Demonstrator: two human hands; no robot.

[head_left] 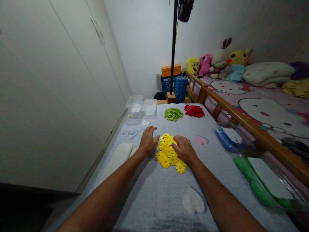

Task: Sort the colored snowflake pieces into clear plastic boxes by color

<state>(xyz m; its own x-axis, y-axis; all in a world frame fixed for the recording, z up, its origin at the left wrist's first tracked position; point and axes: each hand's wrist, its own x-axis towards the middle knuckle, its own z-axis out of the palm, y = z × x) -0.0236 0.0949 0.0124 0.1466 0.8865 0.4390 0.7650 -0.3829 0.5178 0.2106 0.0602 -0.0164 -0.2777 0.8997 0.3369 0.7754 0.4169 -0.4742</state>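
A pile of yellow notched plastic discs (166,154), like snowflake building pieces, lies on the cloth between my two hands. My left hand (148,141) is at the left edge of the pile, fingers stretched forward and thumb toward the discs, holding nothing. On the pile's right side rests my right hand (183,149), its fingers spread apart over the outer discs and touching them. Farther back sit a heap of light green pieces (173,114) and a heap of red pieces (194,111).
Clear plastic containers (149,108) stand at the back left. A box with blue pieces (228,138) and a box with green pieces (256,180) line the right edge, beside a wooden bed rail (231,112). A folded white cloth (119,158) lies left. A black pole (173,51) rises behind.
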